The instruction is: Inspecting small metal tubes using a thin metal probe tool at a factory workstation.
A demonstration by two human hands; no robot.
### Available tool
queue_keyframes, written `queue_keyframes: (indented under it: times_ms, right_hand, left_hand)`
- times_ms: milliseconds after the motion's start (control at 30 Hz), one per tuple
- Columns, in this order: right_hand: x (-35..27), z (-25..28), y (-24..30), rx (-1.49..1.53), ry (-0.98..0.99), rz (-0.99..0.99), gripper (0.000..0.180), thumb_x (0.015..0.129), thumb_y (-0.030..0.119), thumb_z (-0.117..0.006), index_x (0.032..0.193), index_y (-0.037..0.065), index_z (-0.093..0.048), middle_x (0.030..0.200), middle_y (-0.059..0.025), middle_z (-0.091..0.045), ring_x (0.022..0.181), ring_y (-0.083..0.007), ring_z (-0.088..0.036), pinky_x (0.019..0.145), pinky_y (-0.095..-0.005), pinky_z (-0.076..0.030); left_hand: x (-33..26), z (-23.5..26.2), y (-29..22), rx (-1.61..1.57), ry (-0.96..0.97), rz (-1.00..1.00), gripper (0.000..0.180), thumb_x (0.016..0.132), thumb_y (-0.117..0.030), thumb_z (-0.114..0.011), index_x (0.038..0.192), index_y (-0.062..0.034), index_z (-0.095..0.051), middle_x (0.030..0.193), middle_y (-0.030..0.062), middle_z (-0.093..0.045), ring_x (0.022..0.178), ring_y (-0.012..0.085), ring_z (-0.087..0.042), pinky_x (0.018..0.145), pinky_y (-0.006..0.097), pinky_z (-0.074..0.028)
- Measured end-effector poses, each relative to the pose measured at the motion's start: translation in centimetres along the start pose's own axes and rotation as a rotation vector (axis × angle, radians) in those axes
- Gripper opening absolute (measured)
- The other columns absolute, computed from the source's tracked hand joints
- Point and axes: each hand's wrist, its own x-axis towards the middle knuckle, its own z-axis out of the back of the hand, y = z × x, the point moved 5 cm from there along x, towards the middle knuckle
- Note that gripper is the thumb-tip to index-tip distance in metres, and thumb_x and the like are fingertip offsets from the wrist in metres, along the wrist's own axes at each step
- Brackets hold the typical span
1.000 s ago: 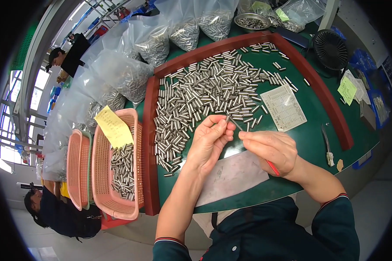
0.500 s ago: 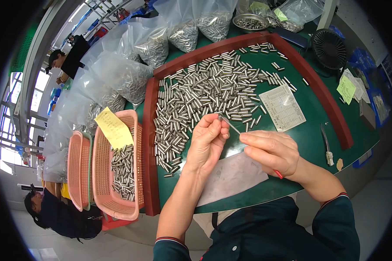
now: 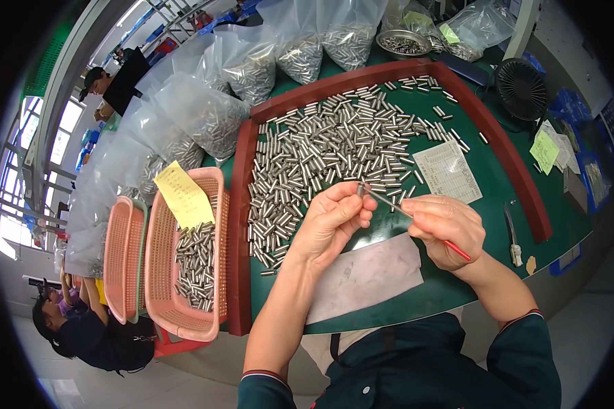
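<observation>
Your left hand pinches one metal pin between thumb and fingers, right hand clamped on a red-handled thin rod tool, its tip at the pin, can't tell if inside; hands near each other but apart, above the tabletop toward its front edge; pale sheet below, loose pin pile farther back, pink basket left of the red-brown frame

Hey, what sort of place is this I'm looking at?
Likely a metal-parts workshop or factory sorting area: loose metal pins cover much of a green workbench, clear plastic bags of similar pieces stand beyond, and a pink perforated basket holds more.
</observation>
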Motion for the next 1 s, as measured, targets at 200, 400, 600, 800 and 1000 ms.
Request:
queue_keyframes:
  times_ms: [200, 400, 600, 800, 1000]
  right_hand:
    - [-1.9, -1.3, -2.3, 0.727, -0.289, -0.855, 0.011, 0.082, -0.003, -0.059, 0.093, -0.005, -0.06, 0.085, -0.0153, -0.066, 0.072, -0.0194, -0.065, 0.068, -0.0283, -0.053]
    - [-1.7, -1.2, -4.5, 0.258, 0.075, -0.852, 0.011, 0.08, 0.002, -0.062, 0.091, -0.001, -0.063, 0.073, -0.007, -0.062, 0.058, -0.0143, -0.059, 0.053, -0.0255, -0.047]
    - [-0.7, -2.0, -2.1, -0.302, 0.19, -0.235, 0.008, 0.075, 0.005, -0.065, 0.08, 0.003, -0.059, 0.061, -0.0075, -0.053, 0.052, -0.0245, -0.054, 0.045, -0.0315, -0.039]
    - [-4.0, -4.1, -3.8, 0.906, 0.308, -1.305, 0.024, 0.094, 0.02, -0.047, 0.083, 0.001, -0.057, 0.049, 0.0037, -0.037, 0.041, -0.0055, -0.029, 0.039, -0.0229, -0.022]
    - [-3.7, -3.1, -4.3, 0.783, 0.079, -1.396, 0.013, 0.089, 0.012, -0.056, 0.082, 0.001, -0.058, 0.052, 0.0064, -0.042, 0.045, -0.0003, -0.028, 0.041, -0.0186, -0.021]
  left_hand:
    - [0.0, -0.3, -1.1, -0.071, 0.114, -0.202, 0.02, 0.083, -0.007, -0.063, 0.101, -0.0047, -0.055, 0.087, 0.0081, -0.06, 0.075, 0.0143, -0.057, 0.069, 0.025, -0.048]
    - [0.1, 2.0, -3.2, 0.04, -0.052, -0.355, 0.015, 0.085, -0.006, -0.06, 0.099, -0.0019, -0.056, 0.085, 0.0073, -0.061, 0.074, 0.0123, -0.057, 0.068, 0.024, -0.047]
    - [0.1, 1.4, -2.7, 0.134, -0.092, -0.309, 0.014, 0.086, -0.006, -0.059, 0.099, -0.001, -0.058, 0.082, 0.0077, -0.062, 0.07, 0.0118, -0.057, 0.066, 0.023, -0.047]
    - [0.0, 1.3, -3.4, 0.055, 0.028, -0.373, 0.014, 0.086, -0.01, -0.06, 0.097, -0.0039, -0.055, 0.083, 0.0039, -0.057, 0.076, 0.0104, -0.053, 0.067, 0.022, -0.042]
    - [-0.2, 3.2, -4.8, 0.286, -0.156, -0.413, 0.014, 0.084, -0.004, -0.06, 0.098, -0.004, -0.058, 0.085, 0.0058, -0.06, 0.075, 0.0116, -0.056, 0.068, 0.022, -0.045]
